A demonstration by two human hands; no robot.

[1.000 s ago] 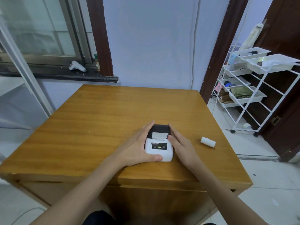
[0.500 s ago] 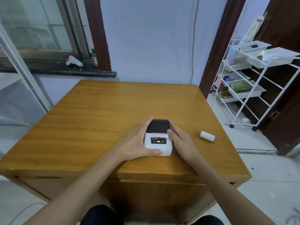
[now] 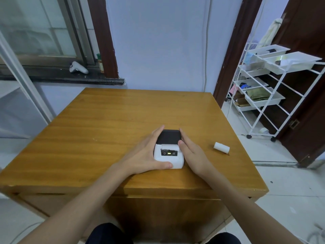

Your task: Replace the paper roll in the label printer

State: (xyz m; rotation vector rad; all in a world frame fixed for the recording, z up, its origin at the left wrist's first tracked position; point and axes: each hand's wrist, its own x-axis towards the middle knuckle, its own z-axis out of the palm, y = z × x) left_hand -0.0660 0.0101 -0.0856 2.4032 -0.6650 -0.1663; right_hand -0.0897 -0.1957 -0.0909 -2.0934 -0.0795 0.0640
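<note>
A small white label printer [image 3: 168, 154] with a black lid sits near the front of the wooden table [image 3: 105, 129]; a green light glows on its front panel. A strip of white paper shows just below the lid. My left hand [image 3: 146, 154] cups the printer's left side with the thumb along its front corner. My right hand [image 3: 191, 154] lies flat against its right side, the thumb at the lid's edge. A white paper roll [image 3: 221, 147] lies on the table to the right, apart from both hands.
A white wire rack [image 3: 260, 95] with trays stands on the tiled floor at the right, beside a dark door. A white controller [image 3: 77, 67] rests on the window ledge behind the table. The table's right edge is close to the roll.
The view has shifted slightly. Both hands stay on the printer's sides; a strip of white paper now shows below the black lid.
</note>
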